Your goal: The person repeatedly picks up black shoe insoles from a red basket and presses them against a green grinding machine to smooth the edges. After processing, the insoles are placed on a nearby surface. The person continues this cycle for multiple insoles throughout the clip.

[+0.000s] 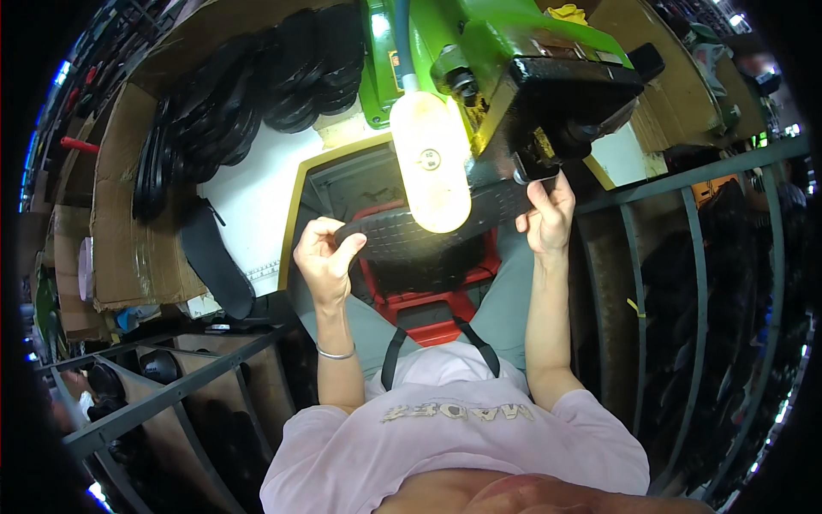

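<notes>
A black shoe sole (390, 237) with rows of small marks on its face is stretched between my two hands. My left hand (323, 259) pinches its left end, thumb on top. At its right end my right hand (548, 216) grips it with thumb and bent fingers, close under the black head (561, 98) of a green machine (505, 38). The sole's right end lies right beneath the machine's metal foot (521, 171); whether they touch I cannot tell. A lit, white, oblong lamp (431, 163) hides part of the sole's middle.
Stacked black soles (210, 98) fill the worktop's left side, beside a cardboard box (128, 206). A single dark sole (214, 261) lies on the white tabletop (257, 176). Metal racks (175, 403) flank me on both sides. A red stool (419, 308) shows between my legs.
</notes>
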`<state>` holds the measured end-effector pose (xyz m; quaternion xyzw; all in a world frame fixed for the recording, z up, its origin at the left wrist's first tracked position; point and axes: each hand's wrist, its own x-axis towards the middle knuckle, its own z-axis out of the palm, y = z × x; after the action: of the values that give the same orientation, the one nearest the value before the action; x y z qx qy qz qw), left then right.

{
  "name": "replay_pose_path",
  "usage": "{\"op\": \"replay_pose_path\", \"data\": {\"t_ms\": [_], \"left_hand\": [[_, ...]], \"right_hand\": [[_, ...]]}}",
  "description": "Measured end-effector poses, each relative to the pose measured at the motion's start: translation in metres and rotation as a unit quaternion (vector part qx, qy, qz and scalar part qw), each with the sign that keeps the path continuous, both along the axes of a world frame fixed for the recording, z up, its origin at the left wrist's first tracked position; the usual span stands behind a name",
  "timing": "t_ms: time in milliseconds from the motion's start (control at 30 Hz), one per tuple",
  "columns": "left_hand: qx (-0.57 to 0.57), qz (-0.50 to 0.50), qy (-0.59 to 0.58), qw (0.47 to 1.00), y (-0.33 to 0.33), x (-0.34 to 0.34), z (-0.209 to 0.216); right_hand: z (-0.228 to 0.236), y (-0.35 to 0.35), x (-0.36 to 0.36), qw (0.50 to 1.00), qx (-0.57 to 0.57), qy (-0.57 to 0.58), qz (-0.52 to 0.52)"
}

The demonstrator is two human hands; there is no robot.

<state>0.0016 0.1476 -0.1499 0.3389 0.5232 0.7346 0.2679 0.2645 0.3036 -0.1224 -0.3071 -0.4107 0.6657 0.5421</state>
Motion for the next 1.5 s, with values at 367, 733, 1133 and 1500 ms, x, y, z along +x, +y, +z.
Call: {"op": "replay_pose_path", "data": {"t_ms": [367,733,1133,1500], "left_hand": [[0.068,0.018,0.193,0.979,0.039,0.061,0.003],[0.016,0.004,-0.110,0.994,0.033,0.033,0.005],[-0.525,0.146,0.496,0.676,-0.137,-0.095,-0.004],[-0.188,0.217,0.587,0.757,-0.131,-0.049,0.021]], "right_hand": [[-0.007,0.029,0.077,0.988,0.132,-0.022,-0.082],[-0.006,0.021,0.038,0.997,0.033,-0.067,0.008],[0.102,-0.030,0.121,0.889,0.278,-0.211,-0.297],[-0.002,0.178,0.086,0.663,0.478,-0.511,-0.267]]}}
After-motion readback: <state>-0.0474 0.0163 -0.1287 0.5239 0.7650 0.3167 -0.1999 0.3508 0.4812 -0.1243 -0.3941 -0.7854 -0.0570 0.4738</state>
